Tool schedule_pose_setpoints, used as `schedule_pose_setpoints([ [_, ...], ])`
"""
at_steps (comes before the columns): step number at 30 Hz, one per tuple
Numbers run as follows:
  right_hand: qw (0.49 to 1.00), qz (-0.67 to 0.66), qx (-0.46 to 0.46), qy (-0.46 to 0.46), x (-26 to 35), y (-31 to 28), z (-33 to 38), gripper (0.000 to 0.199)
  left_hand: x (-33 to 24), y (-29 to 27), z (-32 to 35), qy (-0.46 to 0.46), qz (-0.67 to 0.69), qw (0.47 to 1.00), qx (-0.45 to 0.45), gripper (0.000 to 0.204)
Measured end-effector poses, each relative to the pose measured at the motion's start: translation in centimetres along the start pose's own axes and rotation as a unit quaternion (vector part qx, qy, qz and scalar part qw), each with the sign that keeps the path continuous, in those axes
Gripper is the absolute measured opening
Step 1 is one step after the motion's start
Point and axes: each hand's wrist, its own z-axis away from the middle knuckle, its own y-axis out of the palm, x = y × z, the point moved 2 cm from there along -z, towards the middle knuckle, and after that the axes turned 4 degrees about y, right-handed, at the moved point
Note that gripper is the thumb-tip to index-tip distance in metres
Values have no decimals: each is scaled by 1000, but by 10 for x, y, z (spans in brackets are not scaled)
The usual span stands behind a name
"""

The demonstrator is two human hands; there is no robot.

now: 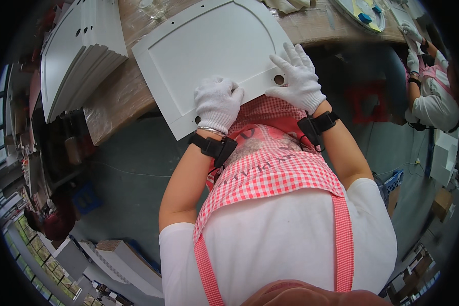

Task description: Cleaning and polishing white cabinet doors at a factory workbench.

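A white door-like panel with a raised border, a curved moulding and several small holes lies tilted across the table's near edge. My left hand, in a white knit glove, rests on the panel's near left part with its fingers curled in. Whatever those fingers hold, if anything, is hidden. On the near right corner, my right hand, gloved too, lies with fingers spread, beside a round dark hole. Black straps with small boxes sit on both wrists.
Several similar white panels stand stacked on the left of the film-wrapped table. A round tray with blue pieces sits at the far right. Beyond it, a co-worker's gloved hands show. A red stool stands on the floor.
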Motion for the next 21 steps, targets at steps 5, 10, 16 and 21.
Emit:
schedule_pose_setpoints([
  [5,958,-157,18,238,-30,8,-12,89,-17,19,-27,-12,-62,998,24,20],
  [10,936,-235,34,258,-33,16,-9,85,-9,5,-27,-50,-58,995,56,21],
  [16,934,-248,45,254,-27,10,-16,80,-15,9,-23,-58,-72,994,55,24],
  [21,941,-224,35,250,-29,11,-13,79,37,-27,10,-78,-60,994,42,24],
])
